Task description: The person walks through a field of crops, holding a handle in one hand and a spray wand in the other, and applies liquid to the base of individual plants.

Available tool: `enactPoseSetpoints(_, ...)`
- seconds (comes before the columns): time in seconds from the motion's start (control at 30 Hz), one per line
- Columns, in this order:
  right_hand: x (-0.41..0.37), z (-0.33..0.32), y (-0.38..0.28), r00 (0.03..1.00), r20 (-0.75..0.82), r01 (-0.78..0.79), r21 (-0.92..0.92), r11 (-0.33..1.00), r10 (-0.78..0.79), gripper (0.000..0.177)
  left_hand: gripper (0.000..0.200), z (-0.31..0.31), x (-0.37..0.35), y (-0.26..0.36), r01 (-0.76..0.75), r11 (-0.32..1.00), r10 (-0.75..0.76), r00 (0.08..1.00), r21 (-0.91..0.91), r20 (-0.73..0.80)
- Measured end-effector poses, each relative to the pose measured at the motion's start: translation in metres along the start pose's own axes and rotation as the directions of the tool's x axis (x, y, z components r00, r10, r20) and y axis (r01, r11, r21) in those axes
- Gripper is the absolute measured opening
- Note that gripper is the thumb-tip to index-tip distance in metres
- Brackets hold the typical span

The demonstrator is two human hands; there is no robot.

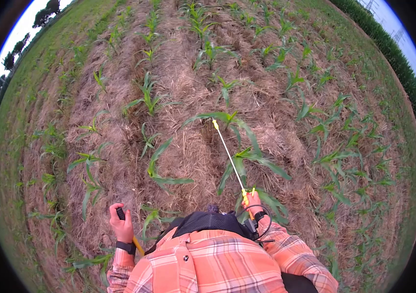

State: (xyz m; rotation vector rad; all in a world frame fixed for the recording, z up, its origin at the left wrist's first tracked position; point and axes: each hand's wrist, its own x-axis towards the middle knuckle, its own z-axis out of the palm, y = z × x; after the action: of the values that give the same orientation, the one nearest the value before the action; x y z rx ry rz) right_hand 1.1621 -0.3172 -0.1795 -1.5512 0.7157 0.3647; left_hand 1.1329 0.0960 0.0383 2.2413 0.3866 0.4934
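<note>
My right hand (253, 201) is closed around the yellow handle of a sprayer wand (229, 156). Its thin pale tube slants forward and left to a yellow nozzle (215, 125), which overlaps the leaves of a young corn plant (227, 117). A black hose (269, 218) loops beside that wrist. On the left, my left hand (121, 225) wraps the black grip (120, 213) of a lever. An orange-yellow bar (138, 246) shows below this hand, running back beside my body. Whether spray leaves the nozzle cannot be made out.
Rows of young corn (150, 100) stand in straw-covered soil (178, 122) ahead and on both sides. Close to my front are more corn plants (161, 171). Tall green growth (403, 58) borders the field at right; trees (46, 13) stand at far left.
</note>
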Motion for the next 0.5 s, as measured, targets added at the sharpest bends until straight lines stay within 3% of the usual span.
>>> enactPoseSetpoints(0.13,0.020,-0.023,-0.006,0.995,-0.099,0.017,0.224,0.974,0.005,0.017,0.019,0.012,0.017,0.008,0.073,0.997,-0.073,0.996,-0.004,0.059)
enactPoseSetpoints(0.2,0.024,-0.030,-0.021,0.988,-0.141,-0.023,0.309,0.951,0.069,0.019,0.020,0.020,0.028,0.006,0.020,1.000,-0.020,0.999,0.003,0.043)
enactPoseSetpoints(0.23,0.032,-0.035,-0.022,0.985,-0.165,0.001,0.275,0.962,0.046,0.020,0.020,0.024,0.034,0.005,-0.034,0.999,0.034,0.999,0.011,0.029)
enactPoseSetpoints(0.33,0.047,-0.046,-0.038,0.964,-0.264,0.071,0.242,0.968,-0.005,0.022,0.020,0.038,0.055,0.007,-0.012,1.000,0.011,0.998,0.011,0.056)
enactPoseSetpoints(0.5,0.073,-0.044,-0.080,0.913,-0.406,0.120,0.327,0.937,0.025,0.021,0.020,0.063,0.113,-0.011,-0.018,0.999,0.022,0.996,-0.046,0.090)
